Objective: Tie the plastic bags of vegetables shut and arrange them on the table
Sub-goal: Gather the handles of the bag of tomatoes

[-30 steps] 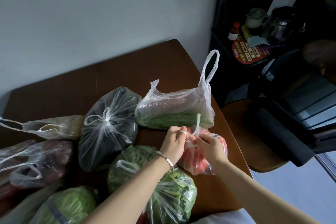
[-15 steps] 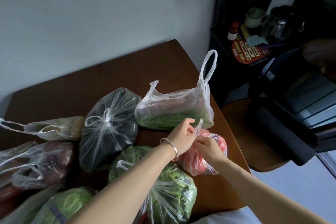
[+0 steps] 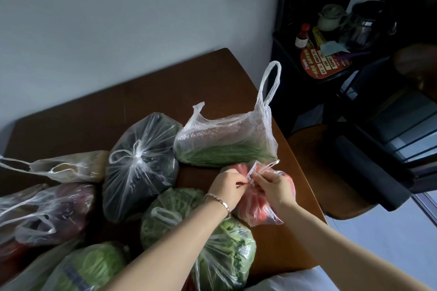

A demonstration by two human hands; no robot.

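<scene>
Both hands (image 3: 250,183) dropped, seemingly pinching the red bag's (image 3: 256,208) rightward-trailing handle.

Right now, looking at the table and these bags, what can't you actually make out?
All in the head view:
- Knot on the red bag: covered by the left hand and right hand, so tied or not is unclear.
- Contents of the dark bag: obscured by crinkled plastic.
- Bags at the lower left: cut off by the frame edge.
- Bottle label on the shelf: too small.

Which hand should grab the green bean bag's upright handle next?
Right, probably. The right hand is nearer the handle at the table's right edge; the left hand would cross over. Both now pinch the red bag.
</scene>
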